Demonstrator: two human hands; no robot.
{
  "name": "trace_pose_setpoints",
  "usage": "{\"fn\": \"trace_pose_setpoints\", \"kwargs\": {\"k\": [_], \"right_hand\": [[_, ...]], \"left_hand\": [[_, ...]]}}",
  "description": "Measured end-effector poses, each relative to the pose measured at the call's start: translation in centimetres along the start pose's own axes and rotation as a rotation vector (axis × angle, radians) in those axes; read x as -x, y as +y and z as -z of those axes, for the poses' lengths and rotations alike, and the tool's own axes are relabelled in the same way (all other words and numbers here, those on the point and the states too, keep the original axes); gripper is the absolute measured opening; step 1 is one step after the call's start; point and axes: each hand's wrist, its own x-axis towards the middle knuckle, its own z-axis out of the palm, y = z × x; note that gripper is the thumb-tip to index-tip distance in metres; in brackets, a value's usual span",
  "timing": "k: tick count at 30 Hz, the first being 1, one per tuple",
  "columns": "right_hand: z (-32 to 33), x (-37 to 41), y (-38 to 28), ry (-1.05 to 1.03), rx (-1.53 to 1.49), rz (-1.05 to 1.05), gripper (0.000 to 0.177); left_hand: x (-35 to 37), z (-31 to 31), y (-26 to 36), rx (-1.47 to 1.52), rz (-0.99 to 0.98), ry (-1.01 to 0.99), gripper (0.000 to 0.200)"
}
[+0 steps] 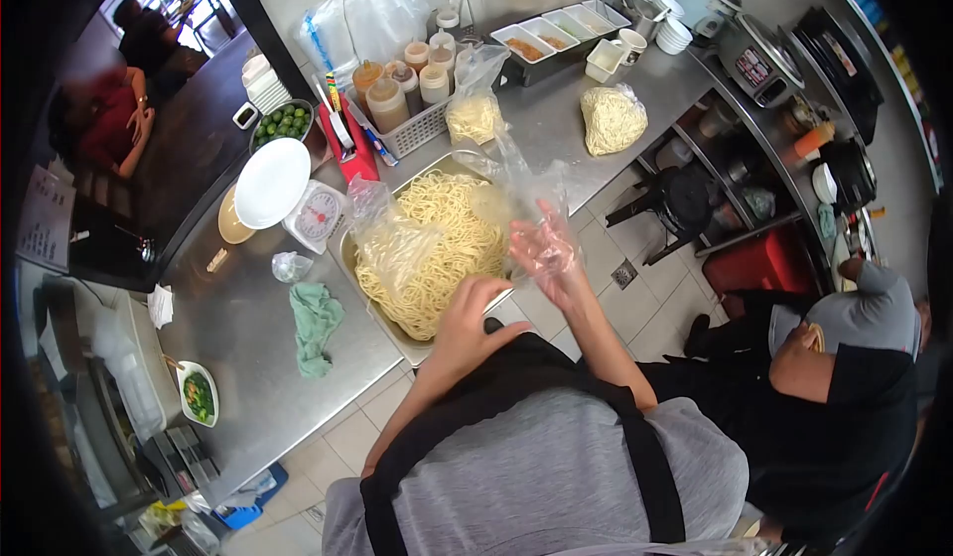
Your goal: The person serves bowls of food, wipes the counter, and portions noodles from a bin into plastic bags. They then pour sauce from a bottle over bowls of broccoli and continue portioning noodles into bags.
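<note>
A metal tray heaped with yellow noodles lies on the steel counter before me. My left hand is at the tray's near edge, fingers apart, with nothing in it. Beyond the tray's right side, my right hand is inside a clear plastic bag, its fingers spread under the film. Another clear plastic bag rests on the left part of the noodles. To the tray's left are a dial scale with a white bowl overlapping it, and a green cloth.
Bagged noodles sit at the counter's back right, near a topping container. Sauce bottles fill a basket behind the tray. A co-worker stands at right; a black stool is on the floor. People sit beyond the opening at left.
</note>
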Motion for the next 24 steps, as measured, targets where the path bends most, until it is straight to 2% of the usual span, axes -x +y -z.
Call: {"fn": "trace_pose_setpoints", "kwargs": {"k": [2,3,5,6,9,12,15,17,20,24], "right_hand": [[1.5,-0.4,1.2,0.021,-0.187,-0.048,0.054],[2.1,-0.8,1.4,0.042,-0.146,-0.021,0.053],[2.8,-1.5,1.5,0.078,-0.066,0.029,0.05],[2.8,-1.9,0.8,0.051,-0.12,0.016,0.05],[1.6,-2.6,-1.3,-0.045,-0.253,-0.046,0.051],[0.5,-2.7,-1.0,-0.165,-0.253,-0.078,0.052],[-0.1,-2.2,0.5,-0.219,-0.126,-0.033,0.054],[-0.4,-2.0,1.2,-0.23,-0.083,-0.002,0.055],[-1.3,-2.2,0.5,-0.213,-0.187,-0.016,0.059],[-2.8,-1.9,-0.9,-0.267,-0.293,-0.045,0.078]], "left_hand": [[-1.2,-3.0,0.0,-0.069,-0.044,0.015,0.024],[-1.5,-4.2,-0.4,-0.105,-0.064,0.024,0.026],[-0.9,-5.8,-1.8,-0.149,-0.055,-0.08,0.029],[-0.5,-6.3,-2.1,-0.171,-0.045,-0.132,0.031],[-0.1,-6.3,-1.4,0.023,0.095,-0.214,0.029],[-1.5,-6.0,0.2,-0.158,-0.054,0.188,0.024],[-3.2,-5.0,-0.6,-0.35,-0.058,0.321,0.023],[-3.0,-4.4,-1.4,-0.322,-0.091,0.178,0.021],[-1.9,-4.2,-1.2,-0.151,-0.177,0.012,0.015],[-0.6,-4.2,-0.1,0.082,-0.258,-0.155,0.009]]}}
